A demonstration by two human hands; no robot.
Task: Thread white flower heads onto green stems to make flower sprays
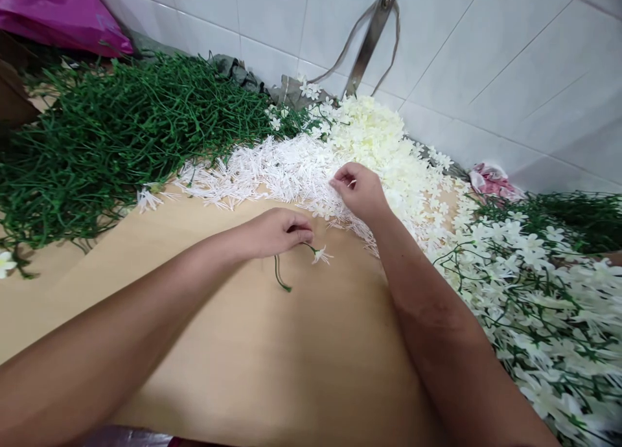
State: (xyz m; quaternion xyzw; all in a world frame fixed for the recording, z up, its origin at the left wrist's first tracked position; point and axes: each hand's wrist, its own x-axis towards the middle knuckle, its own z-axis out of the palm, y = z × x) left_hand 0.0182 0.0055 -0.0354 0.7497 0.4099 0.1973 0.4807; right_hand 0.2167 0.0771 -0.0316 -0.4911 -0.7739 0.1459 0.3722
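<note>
Green stem [278,272]: lies on the near side of the white strand heap [291,165]; probably light and bendy, with a delicate white tip [321,256]; best pinched mid-stem.
Left hand [284,232]: pinches the stem between thumb and fingers.
Right hand [363,191]: reaches over the heap's right end, fingertips nearly together; impossible to tell whether gripping a strand.
Magenta bag [63,16]: beyond the heap, far left; faint lettering, unreadable.
</note>
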